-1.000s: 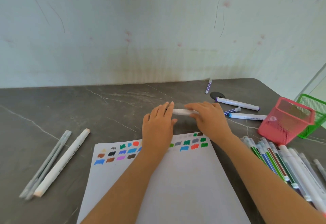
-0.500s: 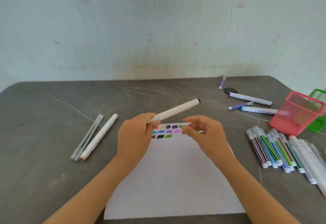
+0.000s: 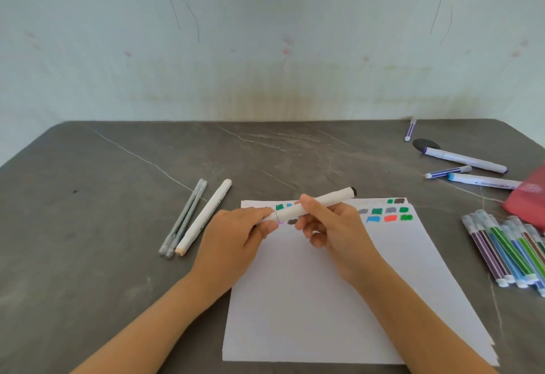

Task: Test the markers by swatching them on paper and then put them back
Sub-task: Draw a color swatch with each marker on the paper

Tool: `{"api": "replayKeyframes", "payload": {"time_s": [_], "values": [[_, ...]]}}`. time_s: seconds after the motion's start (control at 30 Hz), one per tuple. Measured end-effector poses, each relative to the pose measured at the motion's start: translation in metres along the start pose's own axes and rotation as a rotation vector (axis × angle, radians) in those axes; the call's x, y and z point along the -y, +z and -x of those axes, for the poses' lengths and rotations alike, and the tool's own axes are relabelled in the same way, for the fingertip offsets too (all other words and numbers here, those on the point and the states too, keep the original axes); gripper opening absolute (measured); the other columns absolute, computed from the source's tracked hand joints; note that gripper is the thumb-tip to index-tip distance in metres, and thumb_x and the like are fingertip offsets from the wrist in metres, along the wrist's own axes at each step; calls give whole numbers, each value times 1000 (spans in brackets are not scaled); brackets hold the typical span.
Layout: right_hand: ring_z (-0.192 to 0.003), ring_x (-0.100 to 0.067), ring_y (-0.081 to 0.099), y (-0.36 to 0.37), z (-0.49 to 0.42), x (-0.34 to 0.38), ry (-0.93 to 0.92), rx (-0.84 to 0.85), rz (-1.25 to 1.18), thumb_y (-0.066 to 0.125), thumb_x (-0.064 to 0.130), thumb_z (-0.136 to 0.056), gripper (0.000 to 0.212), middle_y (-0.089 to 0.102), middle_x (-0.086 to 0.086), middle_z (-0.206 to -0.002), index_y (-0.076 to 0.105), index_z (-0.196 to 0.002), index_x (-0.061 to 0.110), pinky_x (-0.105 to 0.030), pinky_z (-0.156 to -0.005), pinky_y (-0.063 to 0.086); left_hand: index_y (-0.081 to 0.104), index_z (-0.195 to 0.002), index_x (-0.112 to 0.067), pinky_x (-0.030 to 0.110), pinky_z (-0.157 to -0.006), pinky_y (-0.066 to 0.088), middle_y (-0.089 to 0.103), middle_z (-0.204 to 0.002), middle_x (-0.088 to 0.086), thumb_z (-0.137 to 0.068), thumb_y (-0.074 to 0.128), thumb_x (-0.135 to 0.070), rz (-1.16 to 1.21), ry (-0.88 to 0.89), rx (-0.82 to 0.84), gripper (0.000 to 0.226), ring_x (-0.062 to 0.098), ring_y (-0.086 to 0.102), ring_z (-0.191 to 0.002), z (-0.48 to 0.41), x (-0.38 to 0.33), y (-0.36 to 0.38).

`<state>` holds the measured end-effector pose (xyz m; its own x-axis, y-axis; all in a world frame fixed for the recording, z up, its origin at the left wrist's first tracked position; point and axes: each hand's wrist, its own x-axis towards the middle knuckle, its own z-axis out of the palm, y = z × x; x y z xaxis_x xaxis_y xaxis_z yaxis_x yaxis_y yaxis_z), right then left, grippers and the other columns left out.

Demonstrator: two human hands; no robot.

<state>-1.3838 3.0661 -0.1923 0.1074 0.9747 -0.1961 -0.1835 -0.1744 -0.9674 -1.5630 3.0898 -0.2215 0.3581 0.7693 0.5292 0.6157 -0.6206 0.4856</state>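
A white marker (image 3: 330, 199) with a dark far tip is held level above the top of the white paper (image 3: 324, 300). My left hand (image 3: 236, 241) grips its near end. My right hand (image 3: 333, 226) pinches the barrel near the middle, thumb on top. Rows of small colour swatches (image 3: 389, 214) run along the paper's far edge, partly hidden by my hands. A pile of thin coloured markers (image 3: 507, 249) lies at the right of the paper.
Two grey pens (image 3: 184, 217) and a white marker with a peach tip (image 3: 205, 216) lie left of the paper. Several purple and blue markers (image 3: 466, 161) and a dark cap lie at the far right, beside a pink mesh basket (image 3: 528, 196). The dark table ends at a wall.
The marker was picked up from the table beyond the paper. It now sits lower, just above the swatches. My right hand has moved from beside it onto its barrel. The camera has shifted.
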Motion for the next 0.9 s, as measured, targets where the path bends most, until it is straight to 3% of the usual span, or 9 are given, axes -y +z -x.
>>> {"api": "replayKeyframes", "payload": {"time_s": [0.17,0.23,0.4,0.57,0.67,0.73,0.8,0.9], "values": [[-47,-12,53,8,0,-5,-88,-124,1,61,21,-90,23,65,-11,-60,71,-78,5,-20,-41,40,74,-95,-14,20,-55,37,65,-73,-7,-90,51,-40,-82,58,-122,35,-1,37,-61,1,0,2],[-46,-12,51,9,0,-5,-117,-145,32,58,20,-92,27,63,-9,-56,70,-72,4,-21,-41,39,74,-94,-13,22,-54,41,66,-72,-6,-90,51,-40,-42,75,-100,35,0,39,-61,2,-1,3],[-44,-14,47,9,1,-4,-151,-157,87,57,17,-92,30,59,-9,-51,68,-68,4,-23,-40,37,74,-93,-19,6,-58,32,56,-71,-22,-89,51,-44,185,-28,7,34,-4,49,-62,1,2,-1],[-44,-10,49,10,0,-5,-130,-244,76,58,21,-92,29,60,-6,-51,67,-69,5,-20,-42,40,75,-95,-14,22,-55,45,71,-83,-6,-87,58,-40,38,62,-105,31,2,50,-61,2,-5,5],[-44,-9,49,6,0,-3,-132,-226,96,57,20,-92,28,58,-4,-49,67,-69,7,-19,-42,40,76,-89,-18,14,-54,37,65,-68,-17,-87,62,-40,276,-87,30,26,-1,51,-58,-2,-7,0],[-43,-8,49,8,1,-5,-134,-215,121,57,20,-92,27,58,-3,-48,67,-70,8,-19,-42,40,77,-86,-18,14,-52,35,63,-62,-16,-85,62,-42,403,-190,98,28,2,50,-56,-4,-9,-1],[-42,-8,46,6,-2,-3,-135,-243,120,57,19,-92,28,55,-3,-46,65,-68,6,-19,-41,38,76,-85,-18,16,-54,38,63,-64,-13,-85,61,-42,292,-124,64,29,5,49,-56,-2,-11,-4],[-41,-8,38,-27,-13,7,-131,-482,-19,58,18,-90,29,47,3,-42,58,-63,8,-19,-40,31,75,-88,-13,8,-58,35,56,-66,-24,-88,64,-34,76,-67,-95,24,3,47,-57,6,1,-15]]}}
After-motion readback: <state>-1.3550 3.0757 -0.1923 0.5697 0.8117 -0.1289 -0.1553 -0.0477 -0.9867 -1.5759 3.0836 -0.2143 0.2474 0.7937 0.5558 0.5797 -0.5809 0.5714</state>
